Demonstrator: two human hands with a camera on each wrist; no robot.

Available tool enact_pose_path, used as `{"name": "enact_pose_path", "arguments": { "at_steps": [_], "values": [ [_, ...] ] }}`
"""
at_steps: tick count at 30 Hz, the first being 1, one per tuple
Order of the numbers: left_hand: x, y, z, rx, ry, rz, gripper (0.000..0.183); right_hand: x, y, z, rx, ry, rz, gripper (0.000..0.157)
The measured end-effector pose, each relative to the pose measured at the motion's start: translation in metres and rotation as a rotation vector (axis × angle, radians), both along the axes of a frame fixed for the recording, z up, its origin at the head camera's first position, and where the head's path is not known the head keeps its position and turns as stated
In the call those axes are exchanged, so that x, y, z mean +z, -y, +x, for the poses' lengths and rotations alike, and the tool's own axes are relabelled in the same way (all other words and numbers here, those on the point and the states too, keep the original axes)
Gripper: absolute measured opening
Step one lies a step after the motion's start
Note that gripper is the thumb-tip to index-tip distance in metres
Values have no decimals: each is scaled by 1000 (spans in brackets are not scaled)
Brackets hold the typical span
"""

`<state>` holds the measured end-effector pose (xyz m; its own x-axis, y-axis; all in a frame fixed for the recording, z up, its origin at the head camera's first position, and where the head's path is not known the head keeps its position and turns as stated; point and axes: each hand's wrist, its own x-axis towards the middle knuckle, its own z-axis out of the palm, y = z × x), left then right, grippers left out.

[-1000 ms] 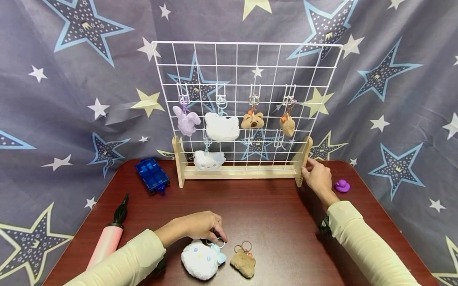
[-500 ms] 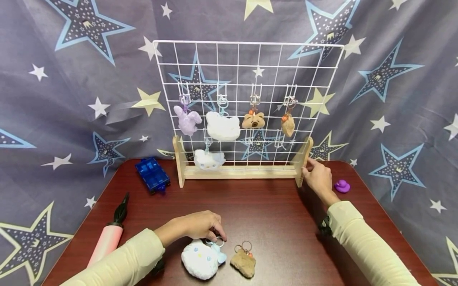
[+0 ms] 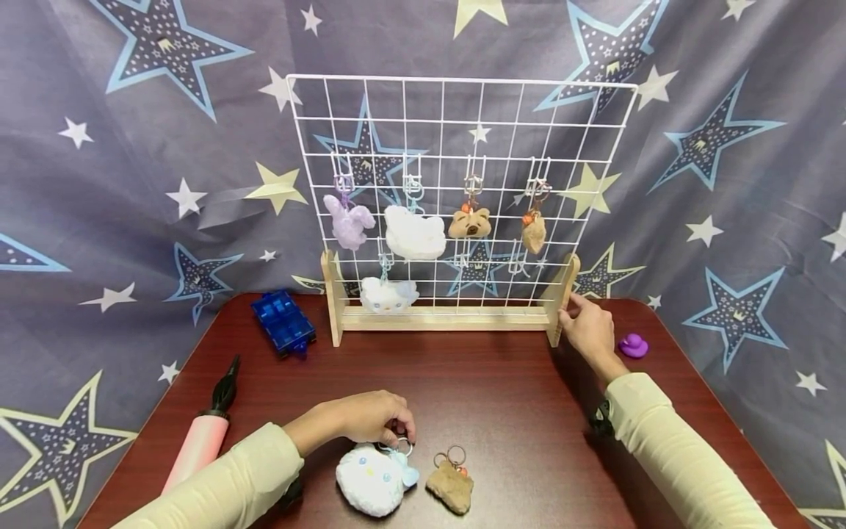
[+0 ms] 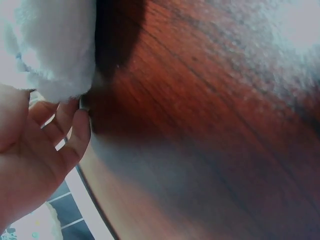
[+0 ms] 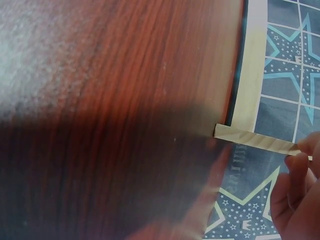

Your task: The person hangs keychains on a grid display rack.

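Note:
My left hand [image 3: 380,417] is over the near part of the table and pinches the metal key ring [image 3: 405,445] of a white plush keychain [image 3: 371,481] with blue eyes and a pale blue bow. This plush lies on the tabletop, and its fur hides some fingertips in the left wrist view. Beside it lies a brown plush keychain [image 3: 451,486] with its own rings. At the far right, my right hand [image 3: 590,327] grips the wooden end post [image 3: 564,297] of a white wire grid rack [image 3: 463,121]; thumb and fingers hold the post in the right wrist view.
Several plush keychains hang from the rack's hooks, among them a purple one [image 3: 349,224] and a bear face [image 3: 470,222]. A blue plastic case [image 3: 284,323] and a pink hand pump [image 3: 200,447] lie left. A purple rubber duck [image 3: 634,345] sits right.
The left fingers have drawn in slightly at the key ring, and the ring has shifted a little with them. My right hand stays on the post. The head view has moved slightly.

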<state>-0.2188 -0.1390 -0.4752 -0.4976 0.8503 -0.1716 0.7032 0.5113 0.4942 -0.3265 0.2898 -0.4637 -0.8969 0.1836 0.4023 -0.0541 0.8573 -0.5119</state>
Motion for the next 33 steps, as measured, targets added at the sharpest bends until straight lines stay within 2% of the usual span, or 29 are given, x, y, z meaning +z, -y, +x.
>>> {"name": "enact_pose_path", "arguments": {
  "at_steps": [5, 10, 13, 18, 23, 30, 33],
  "values": [
    [-2, 0, -1, -22, 24, 9, 23, 0, -1, -1, -3, 5, -3, 45],
    [-2, -1, 0, -37, -49, 4, 20, 0, 0, 0, -2, 5, 2, 44],
    [-2, -2, 1, -14, -71, -8, 19, -1, 0, -1, 1, 7, 5, 44],
    [0, -3, 3, 36, -53, -20, 18, 0, 0, 0, 1, 10, -1, 45],
    [2, -3, 3, 59, -36, -15, 18, 0, 0, 1, -1, 14, -2, 45],
    [-2, -1, 5, 88, -135, 15, 18, 0, 0, 1, -5, 5, 1, 44],
    [-2, 0, 5, 96, -138, 7, 15, -1, -1, 0, -5, 4, 3, 44]
  ]
}}
